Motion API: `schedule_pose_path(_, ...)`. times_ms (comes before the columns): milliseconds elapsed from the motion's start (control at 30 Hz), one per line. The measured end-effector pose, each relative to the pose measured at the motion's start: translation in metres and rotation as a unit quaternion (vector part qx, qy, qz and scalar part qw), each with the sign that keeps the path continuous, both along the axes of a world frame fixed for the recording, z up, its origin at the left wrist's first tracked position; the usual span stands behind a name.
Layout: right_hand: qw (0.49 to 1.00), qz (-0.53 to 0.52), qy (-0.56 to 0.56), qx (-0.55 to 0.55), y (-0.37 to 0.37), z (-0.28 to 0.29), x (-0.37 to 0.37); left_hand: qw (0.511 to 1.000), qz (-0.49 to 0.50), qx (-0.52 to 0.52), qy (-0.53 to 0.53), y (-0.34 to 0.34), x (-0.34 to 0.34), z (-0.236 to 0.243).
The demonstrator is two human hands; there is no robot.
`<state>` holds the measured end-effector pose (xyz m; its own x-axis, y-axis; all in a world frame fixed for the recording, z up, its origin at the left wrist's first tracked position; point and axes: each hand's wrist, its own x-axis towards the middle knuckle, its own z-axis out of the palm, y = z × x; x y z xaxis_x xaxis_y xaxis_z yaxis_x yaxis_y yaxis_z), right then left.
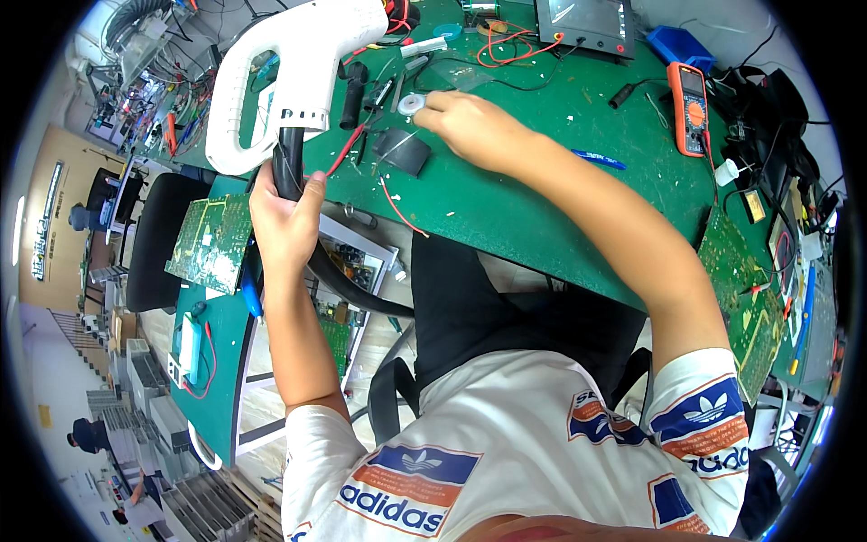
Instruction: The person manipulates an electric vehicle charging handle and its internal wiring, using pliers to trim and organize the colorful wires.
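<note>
A large white charging gun (pixel 304 77) with a loop handle stands at the upper left, at the table's edge. Its thick black cable (pixel 348 287) runs down from it toward my lap. My left hand (pixel 284 226) is wrapped round this cable just below the gun. Over the green table, my right hand (pixel 479 131) has its fingers closed at the edge of a small pale round roll (pixel 411 104). Beside the roll lie a curved black sleeve-like piece (pixel 402 152) and a black cylindrical handle (pixel 354 95). A thin red wire (pixel 397 206) hangs near the table's front edge.
An orange multimeter (pixel 689 108) lies at the right, near a blue bin (pixel 679 47). A grey instrument (pixel 587 25) with red leads stands at the back. Green circuit boards flank me at left (pixel 212 239) and right (pixel 745 298). A blue pen (pixel 599 160) rests on the table.
</note>
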<state>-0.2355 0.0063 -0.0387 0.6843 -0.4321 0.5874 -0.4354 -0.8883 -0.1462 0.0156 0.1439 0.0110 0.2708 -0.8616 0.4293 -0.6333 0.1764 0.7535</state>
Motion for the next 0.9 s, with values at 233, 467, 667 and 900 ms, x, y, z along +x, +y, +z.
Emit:
schedule_pose_path(233, 0.973, -0.031, -0.217, -0.065, -0.016, 0.047, -0.052, 1.0, 0.027, 0.0, -0.003, -0.002, 0.011, -0.002)
schedule_pose_path(467, 0.966, -0.243, 0.084, -0.039, -0.059, 0.028, -0.099, 0.998, 0.05, -0.044, -0.016, 0.018, 0.044, 0.004)
schedule_pose_path(667, 0.951, -0.263, 0.154, 0.061, -0.096, -0.024, -0.114, 0.994, 0.095, -0.03, 0.05, 0.051, 0.033, 0.027)
schedule_pose_path(900, 0.972, -0.141, 0.173, 0.073, -0.078, 0.004, -0.09, 0.988, 0.141, -0.045, 0.033, 0.098, 0.05, 0.052)
